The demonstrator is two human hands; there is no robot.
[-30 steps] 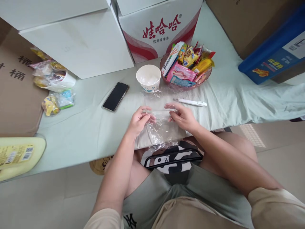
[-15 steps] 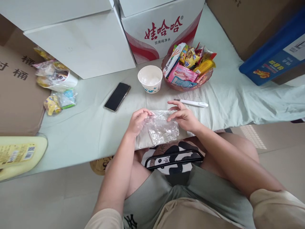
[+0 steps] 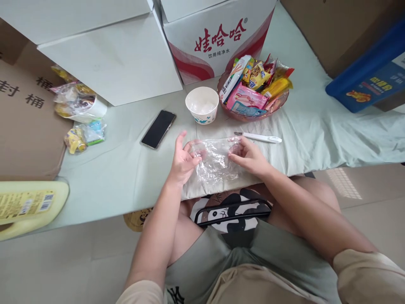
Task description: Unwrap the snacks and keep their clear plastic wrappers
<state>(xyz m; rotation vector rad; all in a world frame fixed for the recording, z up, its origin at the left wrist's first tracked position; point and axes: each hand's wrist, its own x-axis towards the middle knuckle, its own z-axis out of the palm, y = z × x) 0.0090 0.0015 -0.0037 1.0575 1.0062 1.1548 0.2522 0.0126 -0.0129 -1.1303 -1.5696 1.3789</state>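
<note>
Between my hands a crinkled clear plastic bag [image 3: 217,162] is stretched above the table's front edge. My left hand [image 3: 182,162] pinches its left side with thumb and fingers, the index finger raised. On the other side, my right hand [image 3: 249,156] grips the bag, its thumb in front and the fingers behind or inside the film; which of these I cannot tell. Just beyond my right hand lies a white craft knife [image 3: 261,137]. A paper bowl [image 3: 202,105] with something clear in it stands beyond the bag.
A pink glass bowl [image 3: 286,103] heaped with packaged snacks stands at the back right. A phone [image 3: 158,128] lies left of centre. White cartons [image 3: 110,63] line the back, a blue container [image 3: 363,80] the right, a yellow bottle [image 3: 34,207] the left. Wrapped snacks [image 3: 75,140] lie back left.
My right hand has closed on the bag's right side from hovering with spread fingers. The bag is lifted and opened out, and my left hand has turned with its index finger up.
</note>
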